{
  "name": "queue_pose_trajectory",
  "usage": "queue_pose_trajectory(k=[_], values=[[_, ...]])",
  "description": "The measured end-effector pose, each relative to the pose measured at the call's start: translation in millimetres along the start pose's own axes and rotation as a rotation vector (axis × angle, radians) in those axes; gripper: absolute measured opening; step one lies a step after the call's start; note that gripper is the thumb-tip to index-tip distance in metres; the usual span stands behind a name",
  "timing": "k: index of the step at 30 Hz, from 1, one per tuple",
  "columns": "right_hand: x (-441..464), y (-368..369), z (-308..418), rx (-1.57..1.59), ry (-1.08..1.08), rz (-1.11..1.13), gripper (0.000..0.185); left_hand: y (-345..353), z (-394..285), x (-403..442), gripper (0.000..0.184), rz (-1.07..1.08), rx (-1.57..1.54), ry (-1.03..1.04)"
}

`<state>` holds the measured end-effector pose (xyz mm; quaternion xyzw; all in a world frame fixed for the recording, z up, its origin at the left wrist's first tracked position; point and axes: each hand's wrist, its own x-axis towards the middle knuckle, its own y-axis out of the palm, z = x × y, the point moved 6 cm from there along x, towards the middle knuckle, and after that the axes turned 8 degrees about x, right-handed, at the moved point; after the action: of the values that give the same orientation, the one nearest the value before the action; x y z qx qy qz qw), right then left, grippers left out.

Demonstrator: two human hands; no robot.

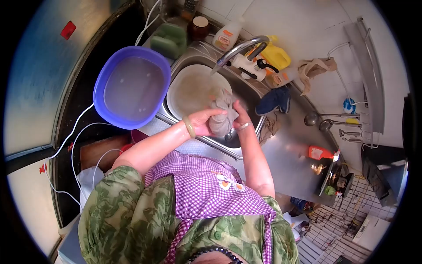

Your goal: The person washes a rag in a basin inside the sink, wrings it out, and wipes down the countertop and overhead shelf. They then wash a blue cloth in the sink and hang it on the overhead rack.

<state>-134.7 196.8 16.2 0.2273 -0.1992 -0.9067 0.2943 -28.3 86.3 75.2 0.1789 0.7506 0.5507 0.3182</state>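
A wet, bunched grey-beige cloth (223,115) is held between my two hands over the front of the sink (239,152). My left hand (203,122) grips its left side, with a pale bangle on the wrist. From the right, my right hand (242,116) closes around the other side. Behind the cloth, a round white basin (175,90) with cloudy water sits in the sink. The curved metal faucet (239,45) reaches over this basin. The far side of the cloth hides some of my fingertips.
On the left stands a purple tub (102,94) of cloudy water. Bottles, including a white one (227,36) and a yellow jug (276,53), line the wall. Right of the sink lie dark blue shoes (273,100) and a crumpled brown cloth (270,128). Ladles (326,125) hang farther right.
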Motion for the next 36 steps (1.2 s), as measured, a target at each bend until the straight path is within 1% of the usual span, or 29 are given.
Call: queue_pose_trajectory(k=[2,3,4,6,7,8,9,10,12,13,16,17,19,20,21,23,25,26,27,28,29,30,31,33,34,36], values=[[-2,24,9,0.181,0.077,0.100,0.065,23,8,-13,0.053,0.083,-0.082,-0.112],[-4,31,12,0.223,0.078,0.102,0.063,26,9,-19,0.057,0.059,-0.112,-0.097],[-5,38,16,0.265,0.080,0.105,0.061,31,9,-24,0.057,0.097,-0.151,-0.103],[-15,49,29,0.253,0.017,0.030,0.055,37,8,-35,0.058,0.176,-0.226,-0.109],[-21,59,36,0.251,-0.003,0.003,0.052,45,9,-40,0.058,0.186,-0.173,-0.082],[-27,69,44,0.250,-0.023,-0.025,0.049,51,12,-46,0.055,0.117,-0.140,-0.089],[-28,67,48,0.225,-0.021,-0.014,0.047,54,11,-47,0.054,0.108,-0.058,-0.065],[-27,71,56,0.158,-0.006,0.005,0.045,58,11,-48,0.052,0.103,0.024,-0.047],[-26,79,70,0.024,0.019,0.045,0.040,65,6,-51,0.047,-0.041,0.184,-0.069],[-18,71,72,-0.103,0.026,0.079,0.039,66,5,-50,0.045,-0.110,0.261,-0.081],[4,53,62,-0.448,0.020,0.080,0.033,57,2,-29,0.038,-0.151,0.394,0.009],[8,48,57,-0.528,0.045,0.065,0.032,53,2,-28,0.036,-0.239,0.460,-0.042],[22,36,45,-0.745,0.015,0.057,0.031,26,9,-9,0.035,-0.328,0.505,-0.047],[31,31,33,-0.881,-0.037,0.066,0.032,9,15,3,0.035,-0.371,0.527,-0.051],[39,26,20,-1.012,-0.080,0.047,0.032,-6,18,14,0.034,-0.395,0.500,-0.015],[54,18,-6,-1.268,-0.154,-0.034,0.033,-72,26,61,0.033,-0.458,0.541,0.150],[55,23,-10,-1.414,-0.213,-0.144,0.035,-126,33,104,0.032,-0.643,0.656,0.319],[53,29,-10,-1.424,-0.239,-0.200,0.036,-147,30,118,0.029,-0.803,0.751,0.403],[52,31,-9,-1.434,-0.261,-0.251,0.036,-144,24,118,0.028,-0.824,0.799,0.420],[55,31,-6,-1.364,-0.160,-0.200,0.041,-141,18,116,0.027,-0.846,0.847,0.437],[50,32,1,-1.290,-0.049,-0.153,0.045,-111,13,97,0.028,-0.723,0.849,0.378],[43,27,9,-1.108,0.024,-0.124,0.051,-86,11,79,0.029,-0.597,0.847,0.317],[36,24,17,-0.929,0.099,-0.110,0.058,-78,13,67,0.036,-0.408,0.644,0.226],[17,17,32,-0.362,0.151,-0.103,0.077,-19,-1,15,0.034,-0.269,0.384,0.106],[13,28,38,-0.232,0.126,-0.035,0.076,5,-3,0,0.034,-0.202,0.254,0.046],[-8,66,44,0.041,0.074,0.085,0.075,28,5,-2,0.040,0.023,-0.042,-0.041]])
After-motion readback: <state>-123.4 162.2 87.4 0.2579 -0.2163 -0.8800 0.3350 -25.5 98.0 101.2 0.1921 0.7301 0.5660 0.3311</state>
